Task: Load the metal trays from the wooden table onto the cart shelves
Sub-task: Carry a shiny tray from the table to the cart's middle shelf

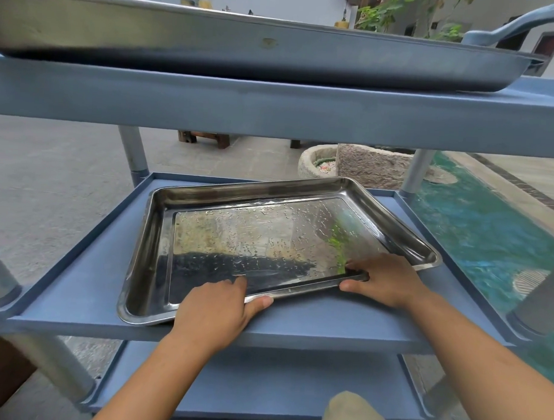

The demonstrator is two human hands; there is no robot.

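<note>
A wet, shiny metal tray (268, 228) lies at a slant on the middle shelf (62, 284) of a blue cart. My left hand (215, 311) grips the tray's near rim, fingers inside and thumb under the edge. My right hand (386, 282) grips the same rim further right, fingers curled over it and thumb outside. A second, larger metal tray (243, 48) rests on the cart's top shelf (273, 109), seen from its side. The wooden table is out of view.
Grey cart posts (133, 151) stand at the shelf corners. The bottom shelf (263, 385) sits below. The cart handle (511, 26) sticks up at top right. Behind the cart are stone basins (371, 166), a paved floor and a teal pool (488, 236) on the right.
</note>
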